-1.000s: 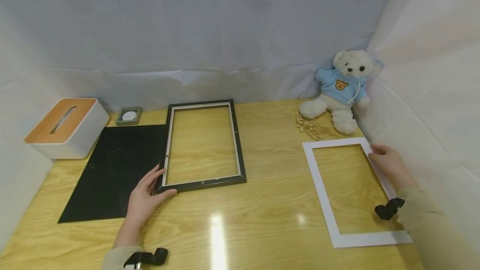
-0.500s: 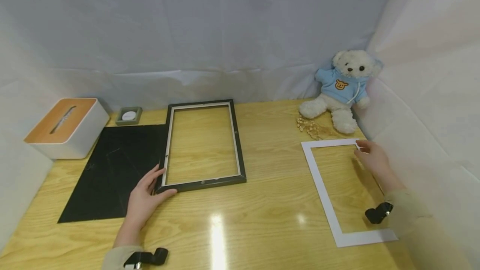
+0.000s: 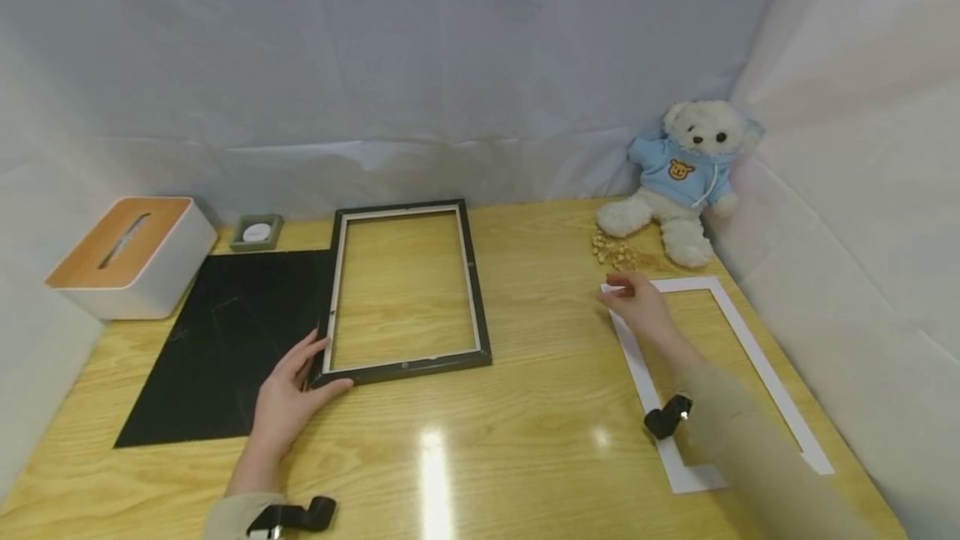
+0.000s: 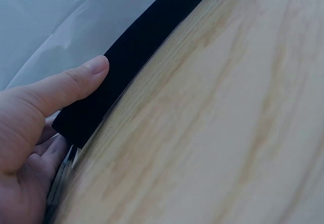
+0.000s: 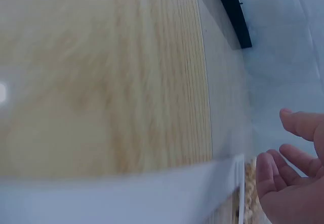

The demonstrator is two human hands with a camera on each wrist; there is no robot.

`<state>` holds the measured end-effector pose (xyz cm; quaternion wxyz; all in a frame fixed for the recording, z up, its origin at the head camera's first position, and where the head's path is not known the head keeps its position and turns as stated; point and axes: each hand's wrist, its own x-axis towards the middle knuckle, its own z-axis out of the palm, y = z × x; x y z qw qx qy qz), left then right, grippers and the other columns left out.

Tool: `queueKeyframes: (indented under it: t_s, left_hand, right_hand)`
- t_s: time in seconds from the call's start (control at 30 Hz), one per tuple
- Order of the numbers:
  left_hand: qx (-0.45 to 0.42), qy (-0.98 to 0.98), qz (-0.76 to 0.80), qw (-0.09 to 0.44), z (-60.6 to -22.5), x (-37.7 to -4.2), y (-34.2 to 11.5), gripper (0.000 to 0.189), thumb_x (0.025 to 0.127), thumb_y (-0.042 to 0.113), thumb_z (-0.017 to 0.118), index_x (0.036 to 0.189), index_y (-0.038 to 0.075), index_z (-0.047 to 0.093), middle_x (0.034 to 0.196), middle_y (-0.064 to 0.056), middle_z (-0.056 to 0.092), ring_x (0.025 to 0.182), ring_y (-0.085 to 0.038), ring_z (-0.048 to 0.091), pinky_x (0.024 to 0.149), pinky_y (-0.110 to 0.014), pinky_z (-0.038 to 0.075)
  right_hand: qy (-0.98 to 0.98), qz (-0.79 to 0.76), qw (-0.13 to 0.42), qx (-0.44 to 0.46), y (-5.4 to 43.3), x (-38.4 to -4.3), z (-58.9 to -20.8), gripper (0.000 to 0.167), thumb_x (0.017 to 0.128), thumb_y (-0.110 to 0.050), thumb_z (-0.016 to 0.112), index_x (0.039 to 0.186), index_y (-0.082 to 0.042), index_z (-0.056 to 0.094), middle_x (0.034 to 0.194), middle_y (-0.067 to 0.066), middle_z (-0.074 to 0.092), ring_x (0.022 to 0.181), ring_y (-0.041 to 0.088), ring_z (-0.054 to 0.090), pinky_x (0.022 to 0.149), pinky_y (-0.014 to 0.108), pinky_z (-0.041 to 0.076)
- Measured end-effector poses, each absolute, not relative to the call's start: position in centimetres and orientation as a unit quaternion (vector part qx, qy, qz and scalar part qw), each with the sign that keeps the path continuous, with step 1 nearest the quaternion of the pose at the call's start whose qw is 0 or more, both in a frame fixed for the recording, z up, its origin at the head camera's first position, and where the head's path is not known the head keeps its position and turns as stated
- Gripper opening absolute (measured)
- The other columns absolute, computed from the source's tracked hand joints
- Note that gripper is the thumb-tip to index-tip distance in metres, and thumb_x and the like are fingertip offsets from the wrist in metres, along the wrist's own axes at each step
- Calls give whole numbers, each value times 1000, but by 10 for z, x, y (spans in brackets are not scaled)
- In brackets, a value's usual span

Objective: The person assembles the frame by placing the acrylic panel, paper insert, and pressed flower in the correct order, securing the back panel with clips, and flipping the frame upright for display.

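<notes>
A black picture frame (image 3: 474, 290) with a pale inner edge lies on the wooden table. Its near left corner sits between the thumb and fingers of my left hand (image 3: 285, 394); in the left wrist view the thumb presses the black side (image 4: 131, 46). To the right lies a white rectangular mat border (image 3: 756, 357). My right hand (image 3: 639, 307) is at the mat's far left corner, its fingers loosely bent with the thumb apart. Nothing shows in its grasp in the right wrist view, where the white strip (image 5: 126, 196) runs below the fingers.
A black backing board (image 3: 240, 340) lies left of the frame, partly under it. Behind it stand a tissue box (image 3: 142, 252) and a small green tray (image 3: 257, 234). A white teddy bear (image 3: 686, 182) sits at the back right, small dried flowers (image 3: 615, 252) before it.
My right hand has moved left across from the mat's right side to its far left corner. The mat's far edge has shifted slightly left. My left hand and the frame stay put.
</notes>
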<state>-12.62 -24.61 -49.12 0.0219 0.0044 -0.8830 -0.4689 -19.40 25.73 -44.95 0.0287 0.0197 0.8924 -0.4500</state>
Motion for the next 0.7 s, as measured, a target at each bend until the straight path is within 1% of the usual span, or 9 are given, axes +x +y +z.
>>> queueKeyframes:
  t_s: [0.07, 0.1, 0.17, 0.23, 0.27, 0.33, 0.5, 0.7]
  left_hand:
    - [4, -883, -470, 21, -492, -126, -246, 78, 73, 34, 83, 139, 9, 49, 153, -9, 30, 134, -32, 36, 94, -1, 30]
    - [3, -882, -471, 20, -492, -126, -246, 78, 73, 34, 83, 139, 8, 49, 153, -9, 30, 134, -31, 36, 95, -3, 30]
    - [1, -880, -474, 18, -492, -126, -245, 78, 74, 33, 83, 139, 8, 49, 153, -9, 30, 135, -31, 36, 100, -10, 33]
    - [0, -878, -478, 16, -491, -126, -244, 77, 74, 32, 83, 139, 7, 49, 153, -10, 30, 135, -31, 35, 104, -22, 34]
    - [1, -878, -479, 15, -490, -126, -244, 78, 73, 32, 83, 139, 6, 49, 153, -10, 30, 135, -32, 35, 105, -28, 35]
    - [2, -877, -480, 14, -489, -126, -243, 78, 73, 32, 83, 139, 6, 49, 153, -11, 29, 135, -32, 34, 105, -35, 34]
    - [7, -879, -477, 14, -487, -125, -244, 78, 73, 32, 83, 139, 6, 49, 153, -10, 29, 135, -32, 34, 105, -36, 34]
    - [8, -876, -482, 15, -487, -126, -245, 78, 73, 30, 83, 139, 5, 49, 153, -11, 29, 135, -32, 34, 105, -36, 34]
  right_hand:
    - [892, -450, 38, 23, 251, -202, -453, 51, 94, -21, 62, 136, 4, 45, 131, 23, 50, 116, 37, 50, 89, 47, 48]
    - [892, -449, 44, 26, 248, -205, -454, 52, 94, -21, 62, 136, 4, 44, 131, 23, 50, 116, 36, 50, 90, 47, 48]
    - [892, -449, 53, 33, 246, -211, -457, 52, 94, -21, 62, 136, 4, 44, 130, 24, 50, 117, 37, 49, 90, 47, 47]
    - [891, -448, 60, 43, 245, -214, -459, 53, 93, -22, 62, 136, 4, 43, 130, 23, 50, 117, 37, 49, 91, 47, 47]
    - [891, -447, 61, 47, 244, -216, -459, 54, 93, -22, 63, 136, 4, 43, 130, 24, 50, 116, 37, 50, 91, 47, 46]
    - [891, -447, 65, 52, 244, -217, -460, 56, 92, -22, 63, 136, 4, 42, 131, 24, 48, 116, 37, 49, 92, 47, 45]
    - [883, -461, 70, 64, 241, -222, -461, 59, 91, -23, 64, 138, 3, 41, 135, 23, 45, 119, 38, 47, 95, 48, 43]
    - [857, -505, 69, 82, 240, -227, -462, 58, 91, -18, 64, 139, 5, 40, 136, 24, 45, 124, 38, 43, 102, 47, 39]
